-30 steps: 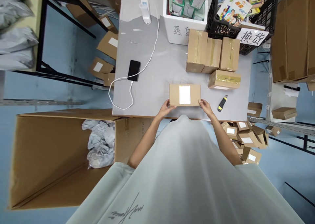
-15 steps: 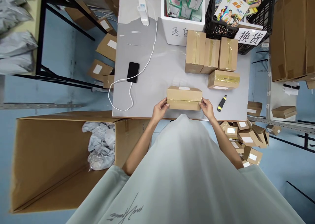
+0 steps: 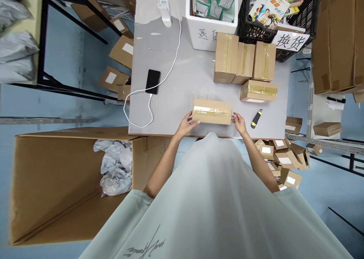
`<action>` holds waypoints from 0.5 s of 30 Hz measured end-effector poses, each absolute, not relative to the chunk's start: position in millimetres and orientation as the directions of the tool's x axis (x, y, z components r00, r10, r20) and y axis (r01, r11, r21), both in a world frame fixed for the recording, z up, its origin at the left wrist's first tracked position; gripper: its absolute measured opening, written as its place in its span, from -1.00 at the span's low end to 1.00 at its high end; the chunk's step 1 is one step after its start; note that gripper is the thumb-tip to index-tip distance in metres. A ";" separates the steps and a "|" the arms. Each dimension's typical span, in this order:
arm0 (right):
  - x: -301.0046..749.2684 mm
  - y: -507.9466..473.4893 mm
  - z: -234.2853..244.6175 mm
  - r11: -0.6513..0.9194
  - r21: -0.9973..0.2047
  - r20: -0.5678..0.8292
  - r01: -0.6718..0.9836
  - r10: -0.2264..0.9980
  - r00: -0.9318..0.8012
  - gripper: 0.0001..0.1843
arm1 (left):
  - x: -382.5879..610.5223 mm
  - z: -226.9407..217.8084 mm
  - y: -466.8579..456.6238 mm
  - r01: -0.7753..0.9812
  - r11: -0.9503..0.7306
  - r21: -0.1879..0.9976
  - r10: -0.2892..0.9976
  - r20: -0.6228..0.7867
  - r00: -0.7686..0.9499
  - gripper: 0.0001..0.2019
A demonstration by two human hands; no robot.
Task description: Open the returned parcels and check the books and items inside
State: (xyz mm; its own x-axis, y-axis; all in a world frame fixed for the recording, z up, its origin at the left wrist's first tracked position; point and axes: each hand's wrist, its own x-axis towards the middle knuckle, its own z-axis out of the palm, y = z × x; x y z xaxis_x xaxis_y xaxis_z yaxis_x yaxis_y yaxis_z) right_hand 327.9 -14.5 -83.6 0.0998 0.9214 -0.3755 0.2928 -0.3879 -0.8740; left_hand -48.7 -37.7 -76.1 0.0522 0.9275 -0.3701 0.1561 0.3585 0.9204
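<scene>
Clasping a taped cardboard box (image 3: pixel 212 111) by its short ends, the left hand (image 3: pixel 185 124) and right hand (image 3: pixel 240 123) each curl their fingers onto it. Its tape strip faces up, at the near edge of the grey table (image 3: pixel 182 96). A yellow-and-black utility knife (image 3: pixel 256 118) lies just right of it. Farther back stand more taped boxes (image 3: pixel 245 60), a white bin (image 3: pixel 204 37) marked "退", and a black crate (image 3: pixel 312 10) with a sign (image 3: pixel 290 41) reading "换货".

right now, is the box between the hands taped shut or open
Shut. The box lies flat on the table with its flaps closed and a strip of clear tape along its top.
</scene>
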 end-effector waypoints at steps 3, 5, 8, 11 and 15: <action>327.4 -33.0 -92.9 -0.432 -0.861 -0.433 0.270 0.899 0.059 -0.04 | -44.6 -84.9 -45.6 0.153 0.413 0.898 0.892 -0.433 0.129 0.11; 321.0 -43.1 -95.7 -0.409 -0.878 -0.427 0.250 0.904 -0.019 0.00 | -39.5 -92.3 -48.0 0.170 0.458 0.873 0.872 -0.478 0.108 0.06; 309.9 -51.9 -93.9 -0.363 -0.908 -0.389 0.210 0.916 -0.099 -0.03 | -33.1 -99.7 -48.7 0.197 0.470 0.860 0.875 -0.484 0.024 -0.14; 307.5 -54.9 -85.3 -0.344 -0.915 -0.362 0.212 0.931 -0.053 -0.06 | -31.6 -100.2 -52.3 0.215 0.402 0.890 0.911 -0.413 0.007 -0.38; 317.3 -51.2 -69.2 -0.281 -0.920 -0.281 0.273 0.959 0.038 -0.11 | -30.3 -96.3 -61.4 0.234 0.301 0.924 0.953 -0.299 -0.045 -0.50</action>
State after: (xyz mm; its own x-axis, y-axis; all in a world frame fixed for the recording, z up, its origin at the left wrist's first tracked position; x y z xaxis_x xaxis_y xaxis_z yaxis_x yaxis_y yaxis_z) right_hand 317.3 -51.2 -69.2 0.0381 0.9589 -0.2813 0.2726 -0.2808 -0.9202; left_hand -30.3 -61.4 -96.3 -0.0447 0.9531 -0.2993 0.2342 0.3012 0.9243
